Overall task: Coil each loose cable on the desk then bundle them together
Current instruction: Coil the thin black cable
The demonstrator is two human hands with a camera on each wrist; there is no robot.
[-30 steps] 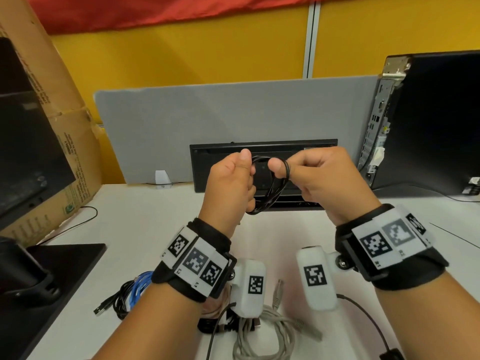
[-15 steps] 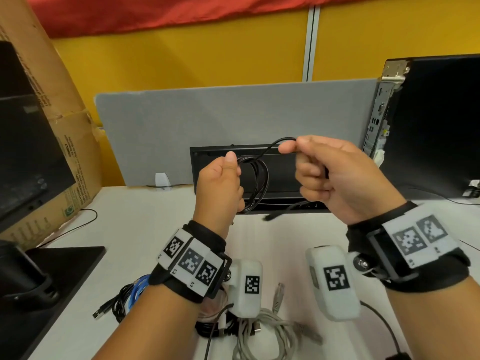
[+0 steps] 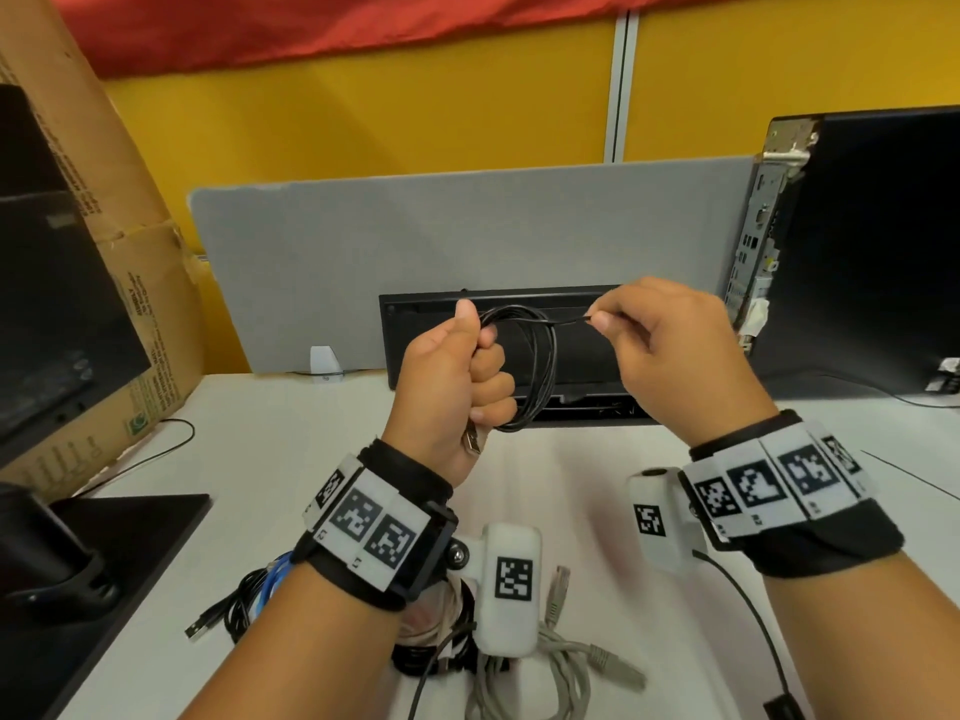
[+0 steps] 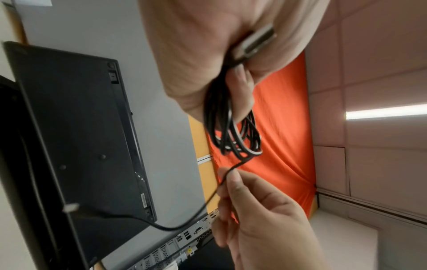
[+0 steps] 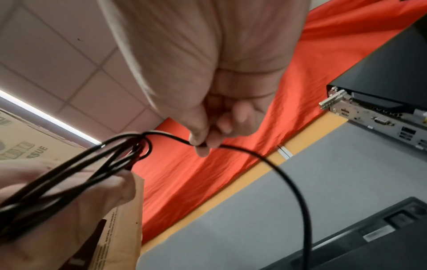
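You are at a white desk with a grey screen and a yellow wall behind it. The black cable is up in the air above the desk, wound into loops. Your left hand grips the loops in a fist. Your right hand, just beside it, pinches the loose end. More cables lie on the desk near you.

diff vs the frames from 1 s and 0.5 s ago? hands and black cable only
The right hand has drawn away from the left hand, out to the right, pulling the black cable's free end taut; its pinch now sits at the tail tip. The left hand keeps gripping the coil, raised over the desk. The cable pile near the desk edge is unmoved.
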